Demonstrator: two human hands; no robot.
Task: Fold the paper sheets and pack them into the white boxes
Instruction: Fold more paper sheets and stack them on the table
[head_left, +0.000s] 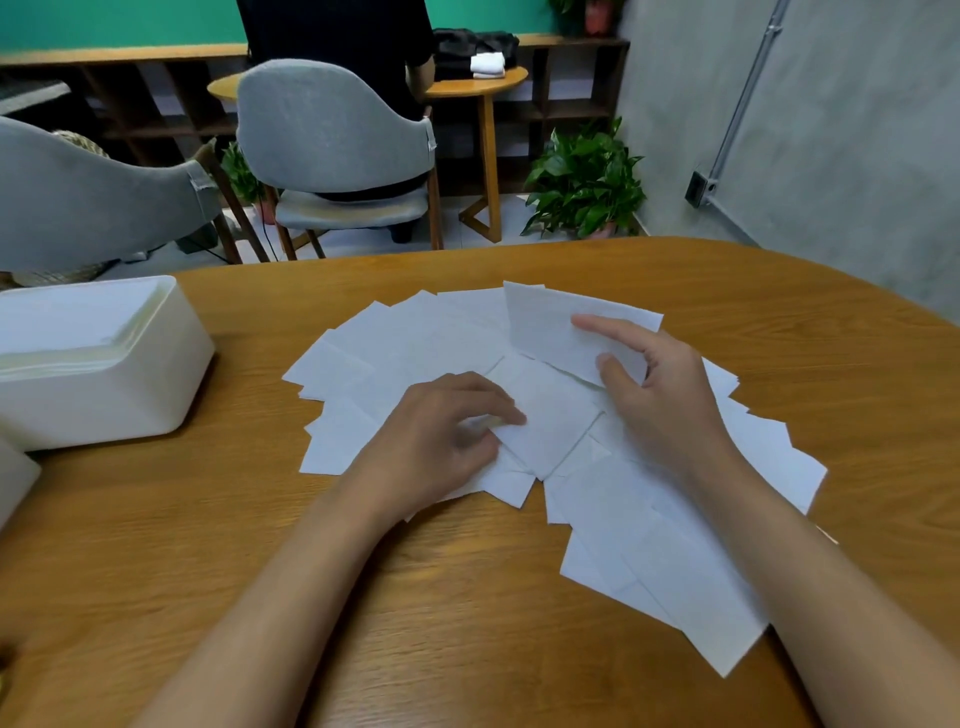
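Note:
Several white paper sheets (415, 343) lie fanned out across the middle of the wooden table (779, 312). My right hand (660, 395) pinches one sheet (550, 327) between thumb and fingers and holds it lifted at the far side of the spread. My left hand (447, 436) rests on the sheets with fingers curled, its fingertips pressing a sheet (550, 421) in the centre. A white box (98, 384) holding a stack of paper stands at the table's left. The corner of a second white box (13, 480) shows at the left edge.
Two grey chairs (332, 140) stand beyond the table's far edge, a person seated in one at a small round table (467, 88). A potted plant (587, 182) sits on the floor by the grey wall. Bare wood lies in front of the sheets.

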